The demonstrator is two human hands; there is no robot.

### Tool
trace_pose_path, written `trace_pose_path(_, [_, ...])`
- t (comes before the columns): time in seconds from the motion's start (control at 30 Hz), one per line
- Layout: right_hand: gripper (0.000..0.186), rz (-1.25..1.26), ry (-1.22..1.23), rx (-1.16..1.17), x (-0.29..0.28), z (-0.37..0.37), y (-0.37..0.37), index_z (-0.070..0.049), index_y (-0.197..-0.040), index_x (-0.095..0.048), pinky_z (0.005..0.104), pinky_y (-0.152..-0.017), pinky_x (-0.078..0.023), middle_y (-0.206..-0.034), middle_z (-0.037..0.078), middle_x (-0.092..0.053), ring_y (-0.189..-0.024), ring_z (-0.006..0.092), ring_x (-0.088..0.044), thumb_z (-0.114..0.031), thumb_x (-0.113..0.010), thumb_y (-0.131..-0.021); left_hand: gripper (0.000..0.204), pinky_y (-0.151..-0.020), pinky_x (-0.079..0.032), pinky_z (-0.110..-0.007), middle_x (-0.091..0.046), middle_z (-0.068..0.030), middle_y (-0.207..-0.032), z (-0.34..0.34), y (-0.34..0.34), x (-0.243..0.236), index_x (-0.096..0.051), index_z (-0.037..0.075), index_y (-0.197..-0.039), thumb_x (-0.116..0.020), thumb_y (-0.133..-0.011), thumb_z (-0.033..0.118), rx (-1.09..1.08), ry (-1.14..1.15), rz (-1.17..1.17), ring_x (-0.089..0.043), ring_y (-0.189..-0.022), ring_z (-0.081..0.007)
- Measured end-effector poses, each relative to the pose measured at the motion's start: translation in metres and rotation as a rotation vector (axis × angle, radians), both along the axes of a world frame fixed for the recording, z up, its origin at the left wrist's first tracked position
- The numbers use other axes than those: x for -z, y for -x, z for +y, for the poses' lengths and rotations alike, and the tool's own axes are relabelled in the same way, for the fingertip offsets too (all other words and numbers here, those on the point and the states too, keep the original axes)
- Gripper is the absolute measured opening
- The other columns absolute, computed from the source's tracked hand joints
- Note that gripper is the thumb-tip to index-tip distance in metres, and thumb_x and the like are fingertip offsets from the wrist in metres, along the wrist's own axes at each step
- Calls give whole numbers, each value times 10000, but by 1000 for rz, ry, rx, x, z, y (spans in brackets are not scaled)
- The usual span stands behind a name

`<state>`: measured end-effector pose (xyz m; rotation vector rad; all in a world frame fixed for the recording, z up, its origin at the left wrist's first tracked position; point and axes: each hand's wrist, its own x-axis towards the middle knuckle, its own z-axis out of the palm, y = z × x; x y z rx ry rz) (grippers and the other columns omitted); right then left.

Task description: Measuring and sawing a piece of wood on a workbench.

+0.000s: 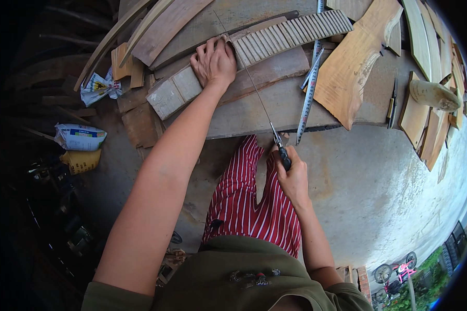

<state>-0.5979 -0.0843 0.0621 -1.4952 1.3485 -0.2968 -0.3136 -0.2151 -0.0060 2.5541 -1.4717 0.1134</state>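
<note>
My left hand (216,63) grips a long, pale, curved wooden piece (290,31) from above, left of its middle; the piece has many close crosswise slots along its right part. A long, thin saw blade (252,85) crosses the piece just right of my left hand. My right hand (292,175), below the bench's front edge, is closed around the dark handle of that saw (283,154). Under the slotted piece lie other weathered boards (271,72). A metal ruler (306,110) with printed markings lies to the right of the blade, sticking out past the edge.
The bench (370,103) holds wavy-edged boards (342,67), a knife (392,103) and a wooden mallet-like object (433,96). Curved strips (140,33) and bags (80,136) are at the left. Below are concrete floor (358,192) and, lower right, a pink bicycle (403,270).
</note>
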Motion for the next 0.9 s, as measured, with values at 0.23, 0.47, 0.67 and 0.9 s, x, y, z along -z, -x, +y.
trace_pose_path(0.23, [141, 2, 39, -21, 22, -17, -24, -55, -1006, -576, 518, -650, -493, -701, 224, -625, -732, 454, -653, -118, -634, -894, 350, -1041, -298, -441, -606, -6, -1295, 0, 0, 7, -675, 180, -1247, -476, -996, 319, 0, 7, -1, -490, -1222, -240])
trace_pose_path(0.47, [141, -4, -11, -50, 5, 14, 16, -49, -980, -576, 481, -614, -503, -693, 224, -613, -673, 431, -655, -83, -647, -863, 341, -1036, -302, -438, -607, -5, -1294, 1, -2, -3, -674, 187, -1247, -484, -991, 309, -12, -17, -7, -496, -1216, -236])
trace_pose_path(0.67, [145, -4, 17, -2, 33, -26, -31, -23, -991, -573, 524, -645, -474, -711, 240, -625, -728, 472, -633, -129, -637, -916, 354, -1046, -327, -432, -595, 6, -1329, -1, 5, -3, -660, 170, -1265, -446, -1012, 295, -15, -54, -12, -511, -1240, -232])
trace_pose_path(0.9, [71, -111, -36, 42, 14, 24, 20, 6, -947, -571, 360, -617, -460, -693, 188, -496, -581, 308, -465, -27, -603, -893, 356, -1054, -331, -437, -592, 7, -1348, 2, 0, -10, -667, 170, -1257, -444, -1011, 299, -31, -79, 6, -516, -1242, -242])
